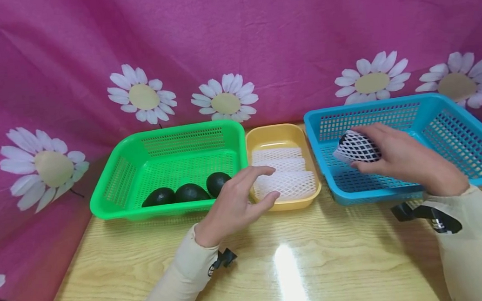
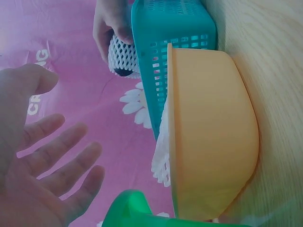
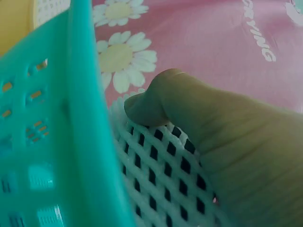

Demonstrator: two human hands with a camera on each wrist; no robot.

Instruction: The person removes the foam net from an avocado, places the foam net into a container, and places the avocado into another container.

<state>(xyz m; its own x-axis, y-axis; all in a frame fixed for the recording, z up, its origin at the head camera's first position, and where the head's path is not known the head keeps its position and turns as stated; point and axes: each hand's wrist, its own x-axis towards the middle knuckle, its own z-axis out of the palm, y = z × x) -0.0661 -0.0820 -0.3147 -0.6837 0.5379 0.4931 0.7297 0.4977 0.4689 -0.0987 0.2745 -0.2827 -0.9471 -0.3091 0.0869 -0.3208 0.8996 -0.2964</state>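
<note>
In the head view my right hand [image 1: 401, 155] grips an avocado [image 1: 360, 147] wrapped in a white foam net sleeve, over the left part of the blue basket [image 1: 321, 163]. The right wrist view shows the thumb pressed on the net [image 3: 163, 165], dark skin showing through its holes. My left hand [image 1: 238, 204] holds nothing; its fingers are spread and relaxed above the near edge of the yellow tray [image 1: 287, 205]. Several white foam net sleeves [image 1: 285, 184] lie in that tray. Three dark avocados [image 1: 191, 192] rest along the near side of the green basket [image 1: 113, 178].
Both baskets and the tray stand side by side on a wooden table [image 1: 249, 271]. A pink curtain [image 1: 283, 40] with white daisies hangs close behind them. The blue basket's rim [image 3: 90, 118] rises right beside my right hand.
</note>
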